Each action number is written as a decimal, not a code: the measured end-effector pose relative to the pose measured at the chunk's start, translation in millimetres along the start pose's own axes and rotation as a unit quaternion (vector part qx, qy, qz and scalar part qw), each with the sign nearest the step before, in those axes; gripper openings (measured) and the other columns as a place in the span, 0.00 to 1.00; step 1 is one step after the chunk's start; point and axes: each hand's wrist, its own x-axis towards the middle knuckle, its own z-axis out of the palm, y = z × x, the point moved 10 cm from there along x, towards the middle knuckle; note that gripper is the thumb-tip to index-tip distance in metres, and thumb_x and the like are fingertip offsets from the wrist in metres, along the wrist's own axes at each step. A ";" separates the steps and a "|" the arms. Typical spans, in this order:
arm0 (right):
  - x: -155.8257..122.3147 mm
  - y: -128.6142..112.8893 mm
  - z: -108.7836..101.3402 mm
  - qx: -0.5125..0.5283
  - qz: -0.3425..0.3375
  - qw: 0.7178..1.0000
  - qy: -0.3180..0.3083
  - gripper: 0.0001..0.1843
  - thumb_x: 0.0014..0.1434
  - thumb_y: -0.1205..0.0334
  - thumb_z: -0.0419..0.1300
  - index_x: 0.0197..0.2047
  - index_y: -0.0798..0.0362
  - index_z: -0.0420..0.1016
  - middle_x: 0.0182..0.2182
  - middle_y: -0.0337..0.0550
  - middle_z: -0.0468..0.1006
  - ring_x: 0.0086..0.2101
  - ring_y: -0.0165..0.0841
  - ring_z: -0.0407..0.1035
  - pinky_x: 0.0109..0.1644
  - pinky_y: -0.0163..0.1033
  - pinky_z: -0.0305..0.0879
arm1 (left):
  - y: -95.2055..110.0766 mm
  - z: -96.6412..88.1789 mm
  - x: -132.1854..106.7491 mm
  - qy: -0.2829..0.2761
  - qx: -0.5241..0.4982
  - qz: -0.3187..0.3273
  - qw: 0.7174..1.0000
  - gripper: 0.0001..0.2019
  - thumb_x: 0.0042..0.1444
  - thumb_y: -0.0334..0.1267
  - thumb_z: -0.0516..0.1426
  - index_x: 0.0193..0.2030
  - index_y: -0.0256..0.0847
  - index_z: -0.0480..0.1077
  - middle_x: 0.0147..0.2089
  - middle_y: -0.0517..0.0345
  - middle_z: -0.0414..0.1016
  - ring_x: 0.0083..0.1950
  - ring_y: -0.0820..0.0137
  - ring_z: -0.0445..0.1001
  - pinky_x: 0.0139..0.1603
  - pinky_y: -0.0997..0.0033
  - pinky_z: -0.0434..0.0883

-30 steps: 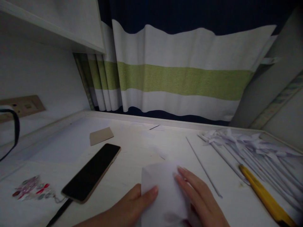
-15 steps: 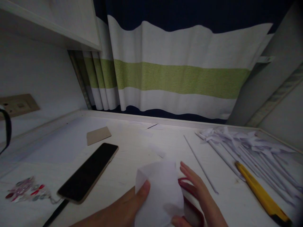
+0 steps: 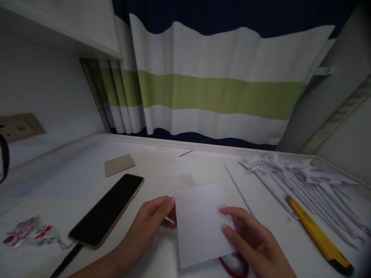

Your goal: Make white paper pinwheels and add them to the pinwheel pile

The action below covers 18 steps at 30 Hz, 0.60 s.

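A small white sheet of paper [image 3: 199, 227] is held up off the desk, facing me, with a small flap or nick at its right edge. My left hand [image 3: 152, 216] pinches its left edge between thumb and fingers. At the right edge, my right hand [image 3: 251, 239] has its curled thumb and index fingertip against the sheet. Red-handled scissors [image 3: 242, 268] show partly below the paper, their blades hidden. Beyond my right hand lies a thin white paper stick [image 3: 236, 185].
Several white paper pinwheels on sticks [image 3: 304, 181] lie at the right beside a yellow utility knife [image 3: 319, 235]. To the left are a black phone [image 3: 107, 210] with a cable, a beaded trinket [image 3: 27, 231] and a brown card [image 3: 119, 165]. A striped curtain [image 3: 217, 92] hangs behind.
The paper has turned from a tilted, bent position to flat and square. My left hand has shifted to its left edge. My right fingers, spread beside the scissors before, now curl at the paper's right edge.
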 end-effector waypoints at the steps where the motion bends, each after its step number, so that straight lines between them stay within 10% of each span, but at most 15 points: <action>1: -0.4 0.5 -1.2 -0.031 0.001 1.000 0.000 0.12 0.50 0.56 0.59 0.39 0.47 0.69 0.27 0.37 0.70 0.26 0.29 0.64 0.26 0.31 0.60 | 1.1 -0.5 1.3 -0.003 -0.003 0.000 1.000 0.16 0.54 0.44 0.49 0.28 0.37 0.72 0.26 0.57 0.73 0.30 0.69 0.69 0.31 0.74 0.66; 18: 4.4 0.7 -6.0 -0.014 -0.001 1.000 -0.009 0.20 0.42 0.62 0.64 0.42 0.48 0.69 0.41 0.42 0.73 0.40 0.36 0.68 0.39 0.37 0.67 | -15.0 -1.5 5.2 -0.010 -0.062 -0.033 0.997 0.08 0.50 0.40 0.55 0.28 0.37 0.65 0.28 0.62 0.71 0.32 0.73 0.70 0.34 0.75 0.68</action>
